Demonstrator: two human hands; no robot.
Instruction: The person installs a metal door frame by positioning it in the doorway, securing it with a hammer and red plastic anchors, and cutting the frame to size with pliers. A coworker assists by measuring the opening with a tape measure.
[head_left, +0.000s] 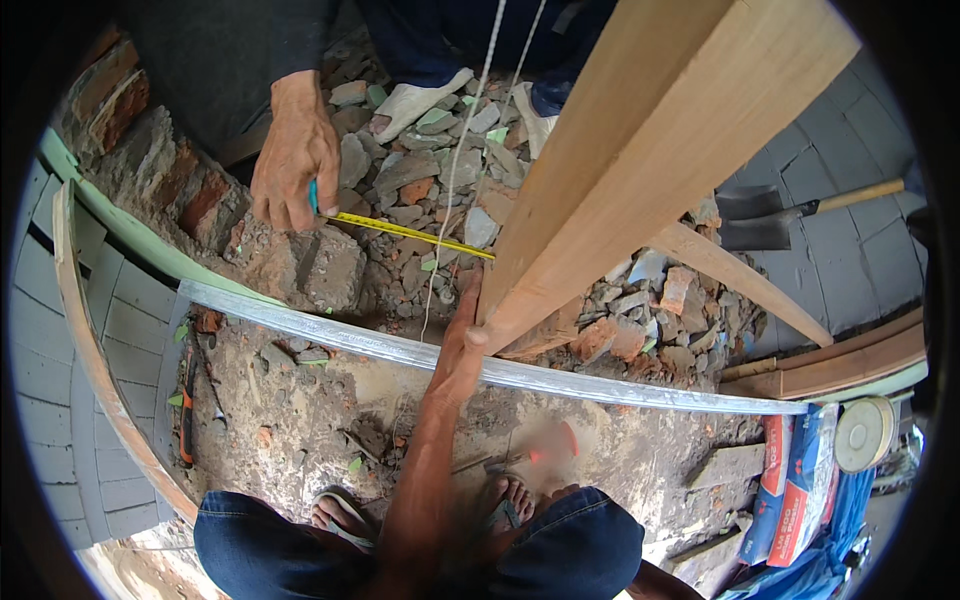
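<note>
My left hand (466,325) reaches between my knees and grips the lower end of a thick wooden post (600,190), its fingers along the post's left side. The yellow tape of a tape measure (410,233) ends against the post just above my fingers. A co-worker's hand (298,165) holds the tape's teal case over broken masonry. Beneath my wrist runs a long silvery metal bar (330,338). Only a little of my right hand (565,492) shows beside my right knee; its fingers are mostly hidden, near a blurred patch with something red.
Rubble (410,180) lies around the post, with a hanging white string (455,170) before it. A wooden brace (745,280) slants to the right, near a shovel (755,215). Sacks (800,480) and a round tub (865,433) stand lower right. A curved board (90,340) is left.
</note>
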